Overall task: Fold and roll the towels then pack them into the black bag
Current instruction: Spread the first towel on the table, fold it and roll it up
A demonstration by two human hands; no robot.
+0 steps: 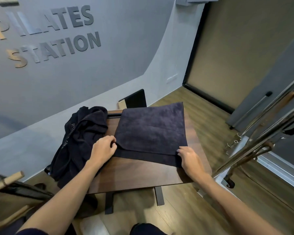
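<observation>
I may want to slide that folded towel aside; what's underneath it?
The folded towel lies on the wooden table; bare wood shows around it. Anything beneath its middle is hidden.

On the grey wall at my ten o'clock I read raised letters, "PILATES" above "STATION", the first letters partly cut off and blurred. At nine o'clock, pale lettering runs along the dark bundled fabric on the counter; I cannot make it out.
</observation>
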